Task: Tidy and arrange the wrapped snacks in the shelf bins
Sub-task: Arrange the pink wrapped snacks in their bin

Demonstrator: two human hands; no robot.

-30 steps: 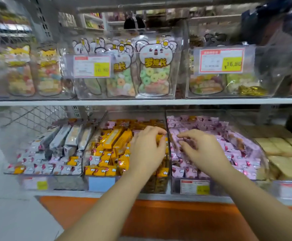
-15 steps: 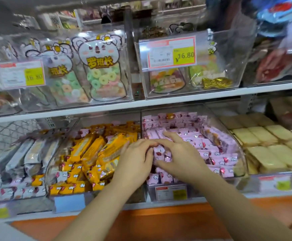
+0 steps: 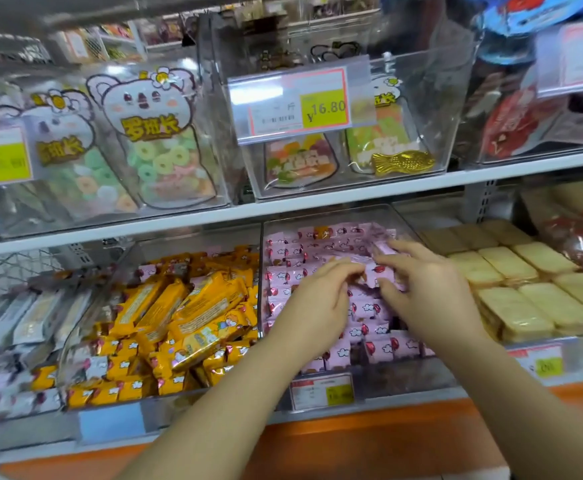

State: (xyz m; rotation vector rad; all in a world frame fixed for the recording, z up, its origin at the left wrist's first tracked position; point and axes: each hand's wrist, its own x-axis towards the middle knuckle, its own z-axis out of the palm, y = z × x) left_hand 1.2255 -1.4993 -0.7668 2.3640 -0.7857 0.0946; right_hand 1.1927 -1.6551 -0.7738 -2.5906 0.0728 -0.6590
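Grips of left hand (image 3: 318,306), right hand (image 3: 428,292) pinch pink snacks (image 3: 374,273), clear of bin walls (image 3: 262,258).

Bright even light; glare on clear bins (image 3: 456,98); edges blurred, bowed.

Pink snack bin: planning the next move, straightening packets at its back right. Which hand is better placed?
Probably the right hand: its fingers reach toward the back right of the bin, touching pink packets there. The left hand lies nearer the middle and would have to cross over.
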